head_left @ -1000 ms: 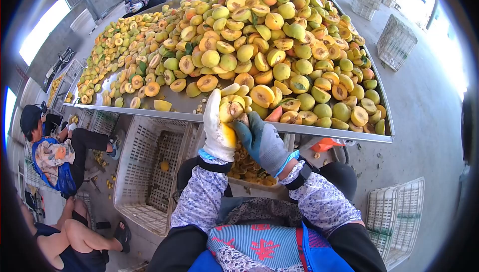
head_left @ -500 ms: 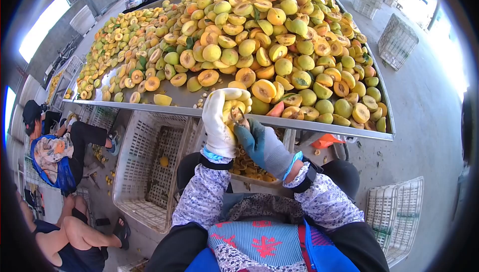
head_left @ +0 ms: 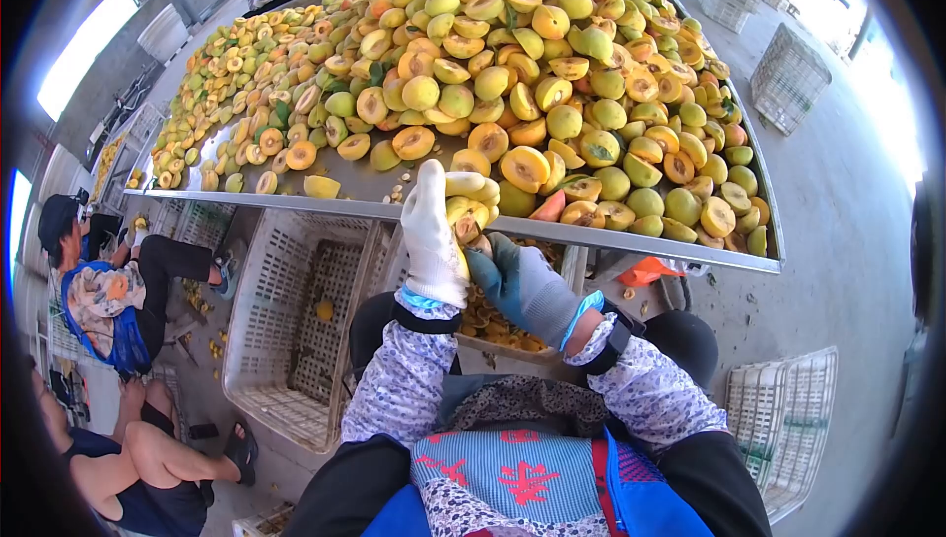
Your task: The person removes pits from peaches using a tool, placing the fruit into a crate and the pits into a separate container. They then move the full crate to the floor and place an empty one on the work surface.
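My left hand (head_left: pixel 437 236), in a white glove with yellow-stained fingers, is closed around a yellow peach half (head_left: pixel 465 228), cut face towards me. Gripped in my right hand (head_left: pixel 524 288), in a grey and teal glove, is a small pitting tool (head_left: pixel 482 244), its metal end against the peach flesh. Fingers cover most of the tool. Both hands are just off the near edge of a metal table (head_left: pixel 374 208) heaped with halved peaches (head_left: pixel 524 169). Below my hands, a crate holds cut peach pieces (head_left: pixel 490 320).
An empty-looking white crate (head_left: pixel 281 340) with one yellow fruit stands left of my knees. Another crate (head_left: pixel 783 429) is at right, and one (head_left: pixel 790 79) farther back. People sit at left, one in a blue vest (head_left: pixel 94 310). An orange bag (head_left: pixel 650 271) lies under the table.
The tool's looped metal tip, visible before above the peach half, is now mostly hidden in or behind it. My left fingers have straightened slightly; the view has shifted a little.
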Demonstrator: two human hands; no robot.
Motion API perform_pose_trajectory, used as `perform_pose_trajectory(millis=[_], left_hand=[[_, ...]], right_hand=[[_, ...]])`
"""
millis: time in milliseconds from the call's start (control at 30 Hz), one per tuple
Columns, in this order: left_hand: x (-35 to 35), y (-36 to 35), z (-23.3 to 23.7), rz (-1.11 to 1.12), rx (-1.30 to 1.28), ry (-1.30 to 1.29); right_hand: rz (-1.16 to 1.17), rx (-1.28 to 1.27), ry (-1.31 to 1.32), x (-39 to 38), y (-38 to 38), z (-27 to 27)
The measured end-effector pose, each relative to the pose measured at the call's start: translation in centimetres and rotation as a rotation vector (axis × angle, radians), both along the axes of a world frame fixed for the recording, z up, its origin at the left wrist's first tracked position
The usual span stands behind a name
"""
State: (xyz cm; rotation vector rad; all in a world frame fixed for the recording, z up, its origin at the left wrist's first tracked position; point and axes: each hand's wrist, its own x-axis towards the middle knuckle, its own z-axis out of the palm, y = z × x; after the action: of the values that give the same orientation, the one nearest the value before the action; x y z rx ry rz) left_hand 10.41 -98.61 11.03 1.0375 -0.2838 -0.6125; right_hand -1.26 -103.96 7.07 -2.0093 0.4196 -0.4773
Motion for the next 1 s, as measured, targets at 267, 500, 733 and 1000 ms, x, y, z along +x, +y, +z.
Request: perform_pose_trajectory(millis=[267, 500, 733, 1000], left_hand=[[1.4, 0.5, 0.0, -0.124, 0.109, -0.179], [-0.9, 0.3, 1.5, 0.001, -0.116, -0.038], [-0.6, 0.1, -0.3, 0.067, 0.06, -0.541], [0.6, -0.2, -0.5, -0.19, 0.039, -0.207]], right_hand=[[0.075, 0.206, 0.086, 0.4, -0.4, 0.4], [0.17, 0.985, 0.273, -0.2, -0.6, 3.9], [0.099, 0.421, -0.097, 1.1, 0.9, -0.9], [0.099, 0.518, 0.177, 0.0, 0.4, 1.5]])
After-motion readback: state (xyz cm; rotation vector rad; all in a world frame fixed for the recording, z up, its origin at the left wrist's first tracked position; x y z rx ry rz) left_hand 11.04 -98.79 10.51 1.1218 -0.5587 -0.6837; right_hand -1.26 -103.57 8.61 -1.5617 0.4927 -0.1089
